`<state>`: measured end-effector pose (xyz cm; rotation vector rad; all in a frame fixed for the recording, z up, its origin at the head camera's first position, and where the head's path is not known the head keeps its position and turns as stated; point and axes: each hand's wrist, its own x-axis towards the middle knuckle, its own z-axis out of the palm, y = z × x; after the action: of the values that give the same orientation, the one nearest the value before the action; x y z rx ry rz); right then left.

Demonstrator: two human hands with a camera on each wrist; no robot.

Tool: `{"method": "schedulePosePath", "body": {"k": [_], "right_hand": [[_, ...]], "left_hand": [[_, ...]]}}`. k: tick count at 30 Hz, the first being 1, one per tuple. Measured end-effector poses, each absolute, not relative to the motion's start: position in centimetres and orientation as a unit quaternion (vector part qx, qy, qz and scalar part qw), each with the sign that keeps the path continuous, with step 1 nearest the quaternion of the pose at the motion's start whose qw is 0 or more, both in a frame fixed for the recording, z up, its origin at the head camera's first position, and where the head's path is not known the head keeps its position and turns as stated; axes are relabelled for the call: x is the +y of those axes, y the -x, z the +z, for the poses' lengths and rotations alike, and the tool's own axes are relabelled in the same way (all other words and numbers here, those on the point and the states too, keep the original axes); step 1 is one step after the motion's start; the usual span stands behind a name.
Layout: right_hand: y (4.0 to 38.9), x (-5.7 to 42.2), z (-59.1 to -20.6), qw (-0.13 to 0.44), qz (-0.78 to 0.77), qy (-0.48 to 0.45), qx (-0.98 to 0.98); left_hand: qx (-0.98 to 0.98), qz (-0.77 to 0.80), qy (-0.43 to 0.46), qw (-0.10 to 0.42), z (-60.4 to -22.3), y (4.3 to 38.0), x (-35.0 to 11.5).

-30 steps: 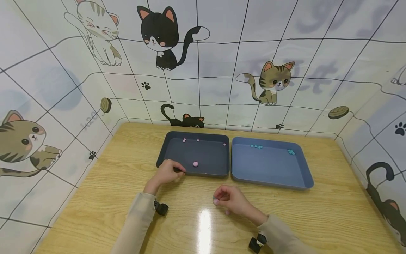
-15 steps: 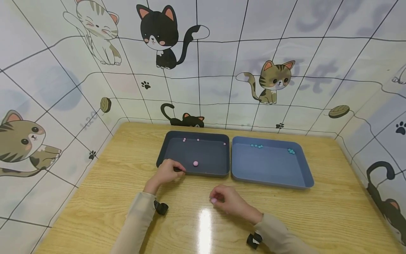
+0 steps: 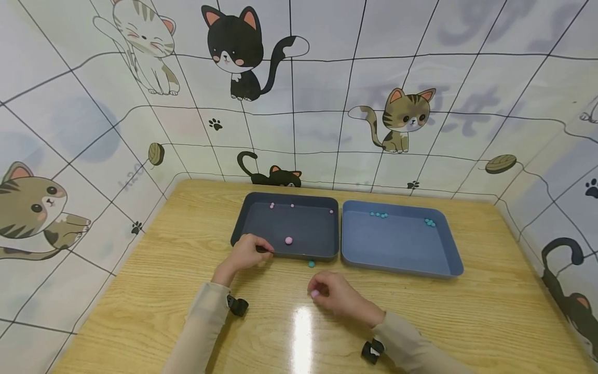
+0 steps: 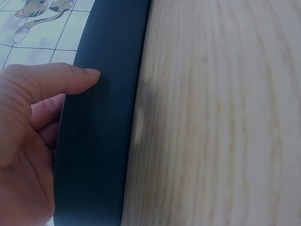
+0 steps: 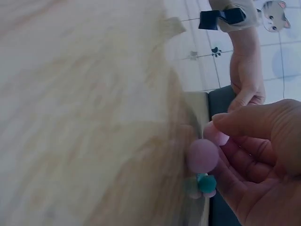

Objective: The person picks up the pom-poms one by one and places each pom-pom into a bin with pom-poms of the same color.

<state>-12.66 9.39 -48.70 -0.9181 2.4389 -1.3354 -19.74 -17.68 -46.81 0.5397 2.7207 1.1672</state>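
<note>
My left hand grips the near left rim of a dark tray; in the left wrist view, the thumb lies on its outer wall and the other fingers go behind it. Over the table, my right hand has a small pink ball pinched at its fingertips. In the right wrist view, a rounder pink ball overlaps the fingertips, with a teal ball below it. That teal ball lies on the wood just in front of the dark tray. Inside the tray are several pink balls, the largest toward the front.
A blue tray stands right beside the dark one. Several teal balls sit in it, grouped along its back and at the back right. Behind the wooden table rises a white wall printed with cats.
The teal ball at my right fingertips a second ago is now on the table by the dark tray. My right hand has shifted slightly left; the left hand keeps its place on the rim.
</note>
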Motion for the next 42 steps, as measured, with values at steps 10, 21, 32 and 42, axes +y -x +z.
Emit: {"method": "schedulePosePath", "body": {"k": [10,21,32,42], "right_hand": [[14.2,10.2,-46.6,0.087,-0.532,0.281,0.794],[15.2,9.9,-42.4,0.077,-0.551,0.222,0.801],[18.5,9.9,-44.4,0.041,-0.576,0.196,0.793],[20.1,9.1,-44.2,0.045,-0.599,0.143,0.787]], "left_hand": [[0.904,0.383,-0.179,0.061,-47.0,19.8,-17.7],[0.905,0.379,-0.182,0.060,-47.2,19.9,-17.7],[0.903,0.388,-0.176,0.063,-47.3,19.9,-17.7],[0.902,0.389,-0.178,0.065,-47.1,19.9,-17.8]]}}
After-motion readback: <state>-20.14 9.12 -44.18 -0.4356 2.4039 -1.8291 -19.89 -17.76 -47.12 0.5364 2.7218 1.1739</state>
